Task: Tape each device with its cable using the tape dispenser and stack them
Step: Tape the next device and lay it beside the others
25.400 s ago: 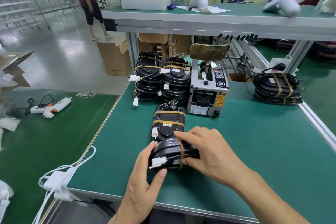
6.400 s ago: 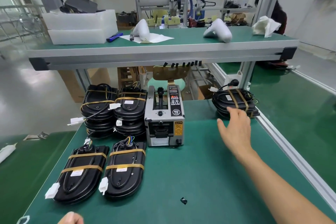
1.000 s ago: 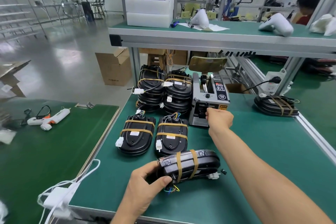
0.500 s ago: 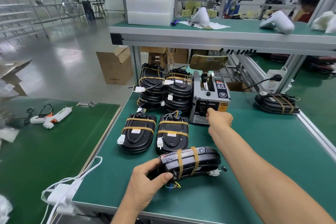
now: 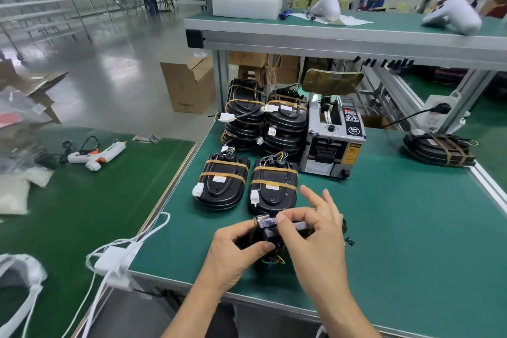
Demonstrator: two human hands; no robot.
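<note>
Change: right hand (image 5: 315,230) had left the dispenser (image 5: 333,143), pinching tape (image 5: 267,222) onto the device (image 5: 299,226).
Left hand (image 5: 236,252): gripped device.
Meaning: another strap going on; stacking pending.

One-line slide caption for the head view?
Left hand grips a black device while the right hand presses tape onto it, near the tape dispenser.

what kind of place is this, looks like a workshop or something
Most likely a factory assembly or packing line: green-matted workbenches on aluminium frames, an electric tape dispenser, and stacks of identical black devices bundled with their cables in tape.
</note>
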